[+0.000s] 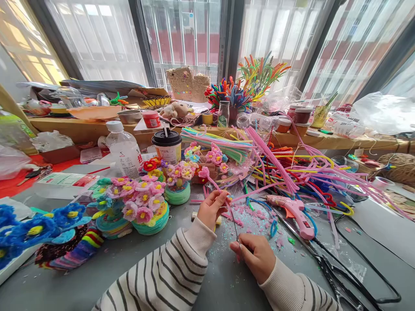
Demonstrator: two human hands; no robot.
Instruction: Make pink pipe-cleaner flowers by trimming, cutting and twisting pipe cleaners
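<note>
My left hand pinches a pink pipe cleaner at the middle of the grey table, its fuzzy end standing up beyond my fingers. From there a thin, darker stretch of the stem runs down towards me. Its lower end is closed in my right hand, between thumb and fingers. Pink fluff and glitter lie scattered beside both hands. Just left of my left hand stand small pots with pink fuzzy flowers.
A pink glue gun and black-handled scissors lie at the right. Piled pipe cleaners fill the back right. A lidded cup, a plastic bottle and blue flowers stand to the left.
</note>
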